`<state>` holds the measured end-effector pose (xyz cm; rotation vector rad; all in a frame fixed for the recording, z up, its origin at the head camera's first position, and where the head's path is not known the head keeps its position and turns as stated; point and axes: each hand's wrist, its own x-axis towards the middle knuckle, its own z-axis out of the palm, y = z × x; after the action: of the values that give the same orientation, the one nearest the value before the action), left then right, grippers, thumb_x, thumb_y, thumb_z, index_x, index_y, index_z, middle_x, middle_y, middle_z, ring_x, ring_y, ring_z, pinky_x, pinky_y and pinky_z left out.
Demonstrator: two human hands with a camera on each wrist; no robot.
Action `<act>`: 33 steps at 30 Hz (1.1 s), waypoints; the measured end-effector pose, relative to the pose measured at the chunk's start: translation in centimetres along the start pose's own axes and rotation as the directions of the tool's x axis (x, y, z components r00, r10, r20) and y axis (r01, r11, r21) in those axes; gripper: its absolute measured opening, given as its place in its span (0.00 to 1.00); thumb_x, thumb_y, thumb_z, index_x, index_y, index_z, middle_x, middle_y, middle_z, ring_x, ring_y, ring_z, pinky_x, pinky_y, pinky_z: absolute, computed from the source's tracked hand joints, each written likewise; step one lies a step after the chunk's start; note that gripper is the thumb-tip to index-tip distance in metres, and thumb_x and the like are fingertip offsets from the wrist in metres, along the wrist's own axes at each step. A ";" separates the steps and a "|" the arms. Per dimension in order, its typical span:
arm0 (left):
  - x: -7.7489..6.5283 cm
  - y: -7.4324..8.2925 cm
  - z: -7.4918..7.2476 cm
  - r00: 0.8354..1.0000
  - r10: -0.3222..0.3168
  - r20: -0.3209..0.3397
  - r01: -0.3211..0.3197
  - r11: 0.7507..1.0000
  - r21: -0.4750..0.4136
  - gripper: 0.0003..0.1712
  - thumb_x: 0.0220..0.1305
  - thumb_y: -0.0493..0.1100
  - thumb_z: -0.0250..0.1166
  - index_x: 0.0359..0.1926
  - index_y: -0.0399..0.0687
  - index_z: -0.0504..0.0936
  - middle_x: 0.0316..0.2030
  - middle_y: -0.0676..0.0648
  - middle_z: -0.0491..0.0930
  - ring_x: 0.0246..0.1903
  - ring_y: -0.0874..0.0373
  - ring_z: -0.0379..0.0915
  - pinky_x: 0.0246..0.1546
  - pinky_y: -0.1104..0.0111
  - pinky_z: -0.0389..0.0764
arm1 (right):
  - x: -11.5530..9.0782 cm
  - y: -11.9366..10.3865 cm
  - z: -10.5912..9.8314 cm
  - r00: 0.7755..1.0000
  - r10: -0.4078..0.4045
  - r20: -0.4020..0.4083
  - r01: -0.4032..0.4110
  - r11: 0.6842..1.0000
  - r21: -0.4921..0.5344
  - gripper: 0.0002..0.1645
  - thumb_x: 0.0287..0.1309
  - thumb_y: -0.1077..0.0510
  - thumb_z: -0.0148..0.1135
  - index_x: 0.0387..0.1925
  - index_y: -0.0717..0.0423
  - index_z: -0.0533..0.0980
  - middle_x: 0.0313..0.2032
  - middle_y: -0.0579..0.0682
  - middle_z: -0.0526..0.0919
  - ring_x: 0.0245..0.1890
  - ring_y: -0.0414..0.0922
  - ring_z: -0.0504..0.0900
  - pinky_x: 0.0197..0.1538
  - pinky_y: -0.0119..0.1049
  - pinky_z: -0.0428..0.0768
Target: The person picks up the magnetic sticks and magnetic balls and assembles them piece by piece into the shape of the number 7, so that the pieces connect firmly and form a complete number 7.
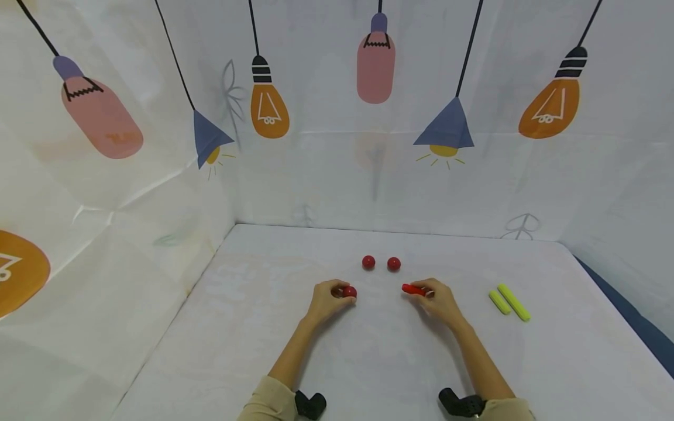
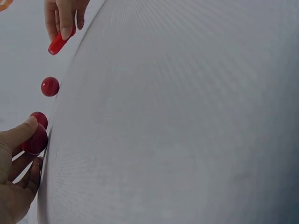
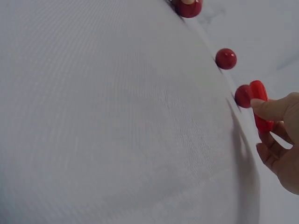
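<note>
My left hand (image 1: 327, 301) pinches a shiny red ball (image 1: 350, 292) between thumb and fingers, low over the white table. In my right hand (image 1: 438, 299) is a short red stick (image 1: 413, 289), gripped by thumb and fingertips, its free end pointing left toward the ball. Behind the hands, two more red balls, a left one (image 1: 368, 262) and a right one (image 1: 394, 264), sit side by side with a small gap. The right wrist view shows the red stick (image 3: 259, 107) overlapping one of these balls (image 3: 243, 96).
Two yellow-green sticks, one shorter (image 1: 499, 302) and one longer (image 1: 513, 302), lie next to each other to the right of my right hand. White walls printed with lamps (image 1: 444, 126) rise behind and at the left of the table (image 1: 379, 368).
</note>
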<state>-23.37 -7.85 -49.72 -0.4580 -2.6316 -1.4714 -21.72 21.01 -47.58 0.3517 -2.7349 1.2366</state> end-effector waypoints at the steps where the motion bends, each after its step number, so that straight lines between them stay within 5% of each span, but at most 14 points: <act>1: 0.0 0.0 0.0 1.000 0.001 -0.001 -0.001 1.000 0.000 0.19 0.50 0.42 0.73 0.43 0.39 0.83 0.36 0.45 0.82 0.33 0.58 0.75 0.36 0.71 0.77 | 0.1 -0.1 0.2 1.000 0.004 0.003 -0.004 1.000 0.001 0.16 0.52 0.70 0.63 0.46 0.67 0.78 0.41 0.59 0.80 0.40 0.53 0.76 0.45 0.45 0.78; 33: -0.1 0.1 -0.1 1.000 0.016 -0.004 -0.016 1.000 -0.019 0.20 0.49 0.42 0.73 0.43 0.37 0.82 0.35 0.44 0.82 0.33 0.56 0.76 0.36 0.70 0.78 | 1.1 -1.6 3.2 0.998 0.048 0.045 -0.050 0.998 0.044 0.17 0.52 0.66 0.66 0.46 0.62 0.79 0.42 0.56 0.79 0.40 0.49 0.75 0.45 0.43 0.78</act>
<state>-23.22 -7.92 -49.56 -0.4766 -2.6071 -1.4919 -22.45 17.42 -48.27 0.3215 -2.7716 1.3204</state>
